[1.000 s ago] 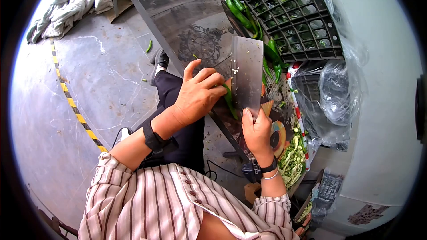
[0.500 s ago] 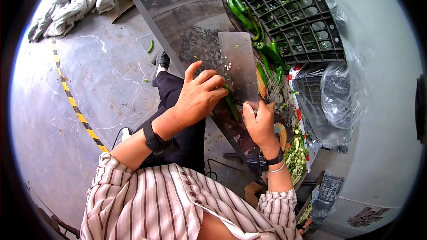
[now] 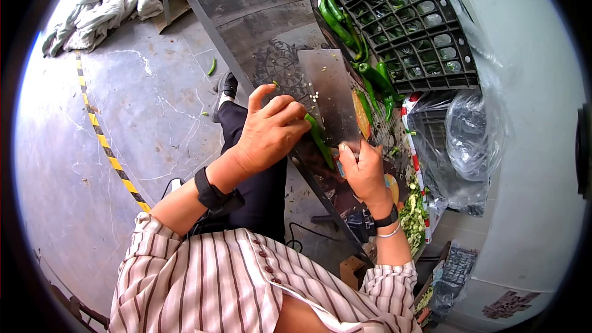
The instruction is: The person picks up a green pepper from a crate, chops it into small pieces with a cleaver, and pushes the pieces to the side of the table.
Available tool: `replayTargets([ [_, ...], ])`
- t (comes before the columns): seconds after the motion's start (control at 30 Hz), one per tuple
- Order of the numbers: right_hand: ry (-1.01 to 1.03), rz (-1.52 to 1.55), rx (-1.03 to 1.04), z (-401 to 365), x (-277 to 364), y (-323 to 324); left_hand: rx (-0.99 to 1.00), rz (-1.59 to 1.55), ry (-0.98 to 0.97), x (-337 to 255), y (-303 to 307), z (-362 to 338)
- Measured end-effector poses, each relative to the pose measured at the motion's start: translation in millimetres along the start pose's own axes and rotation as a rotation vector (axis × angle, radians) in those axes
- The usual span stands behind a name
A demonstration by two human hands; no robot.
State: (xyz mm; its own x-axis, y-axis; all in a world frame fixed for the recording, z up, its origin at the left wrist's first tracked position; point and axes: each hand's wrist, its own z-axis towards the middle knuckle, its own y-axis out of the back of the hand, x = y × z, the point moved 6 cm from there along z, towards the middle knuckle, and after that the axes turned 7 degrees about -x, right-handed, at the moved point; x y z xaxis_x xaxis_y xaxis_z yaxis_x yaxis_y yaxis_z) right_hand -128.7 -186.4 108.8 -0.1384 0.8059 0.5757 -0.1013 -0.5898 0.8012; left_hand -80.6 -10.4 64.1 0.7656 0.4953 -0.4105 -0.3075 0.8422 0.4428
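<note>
My right hand [image 3: 365, 176] is closed round the handle end of a wide cleaver [image 3: 333, 89], whose flat blade carries small pale seeds. My left hand [image 3: 271, 129] has curled fingers, with the fingertips against the upper end of a green pepper [image 3: 319, 142] just left of the blade. Its index finger is raised. The pepper lies at the near edge of the dark patterned table [image 3: 246, 31]. Whole green peppers [image 3: 336, 23] lie beyond the blade, beside the crate. Chopped green pieces [image 3: 413, 216] are heaped right of my right wrist.
A black plastic crate [image 3: 404, 24] stands at the upper right, with clear plastic wrap [image 3: 465, 142] below it. White cloth [image 3: 105, 6] lies on the floor at upper left, near yellow-black tape [image 3: 106, 145]. My leg [image 3: 265, 191] is under the table edge.
My left hand has shifted slightly left and down, showing more of the pepper's upper end. The cleaver has moved slightly left and down relative to the view, still in my right hand.
</note>
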Motion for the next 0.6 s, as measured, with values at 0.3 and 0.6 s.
replayTargets([
  [0.3,0.039,0.022,0.031,8.1,9.0,2.1,0.039,-0.030,0.021,-0.2,-3.7,-0.4],
  [0.6,0.026,0.002,0.102,17.7,12.7,1.7,0.055,-0.039,0.040,0.5,-4.7,-1.7],
])
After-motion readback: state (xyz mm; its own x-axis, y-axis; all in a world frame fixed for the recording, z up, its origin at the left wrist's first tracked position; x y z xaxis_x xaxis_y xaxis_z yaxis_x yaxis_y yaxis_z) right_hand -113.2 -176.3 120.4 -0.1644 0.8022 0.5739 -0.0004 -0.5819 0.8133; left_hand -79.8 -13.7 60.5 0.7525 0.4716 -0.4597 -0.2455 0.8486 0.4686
